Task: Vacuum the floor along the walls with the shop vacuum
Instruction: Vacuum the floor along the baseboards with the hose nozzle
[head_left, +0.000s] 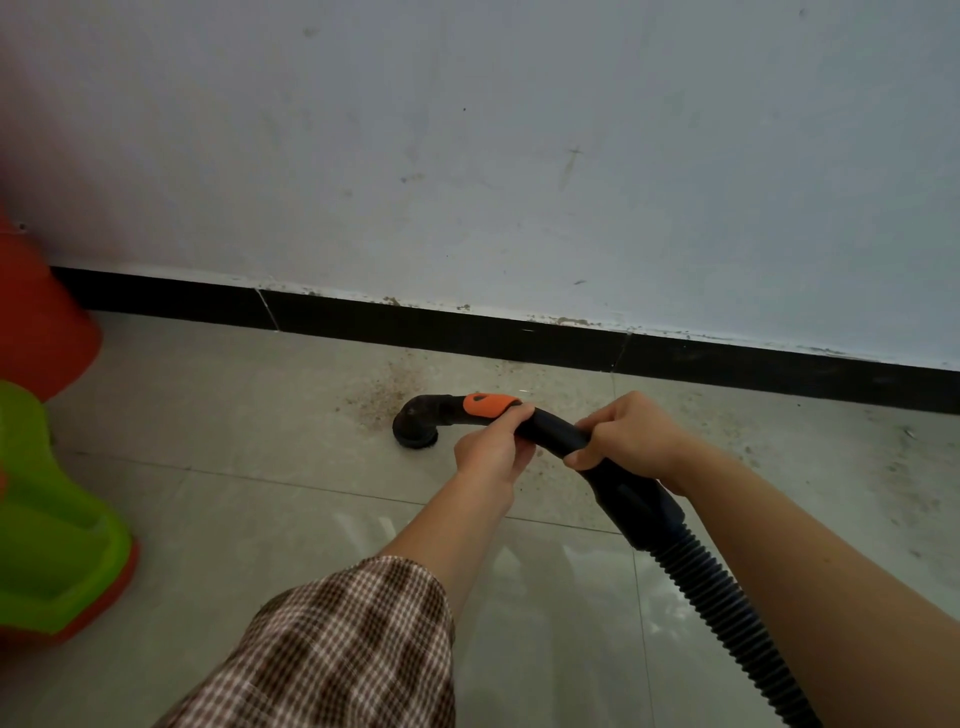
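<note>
A black vacuum handle tube (550, 428) with an orange slider (488, 404) ends in a round black brush nozzle (415, 423) that sits on the grey tiled floor (260, 405). My left hand (493, 449) grips the tube just behind the orange slider. My right hand (631, 434) grips the tube farther back, where it bends. The ribbed black hose (727, 613) runs from the handle down to the lower right edge. Brown dust (379, 387) lies on the floor beside the nozzle, close to the black baseboard (467, 332).
A scuffed white wall (519, 156) rises above the baseboard. At the left edge stand a green plastic object (52, 545) and an orange plastic object (41, 322), both blurred. More dust specks (909, 467) lie on the tiles at the right.
</note>
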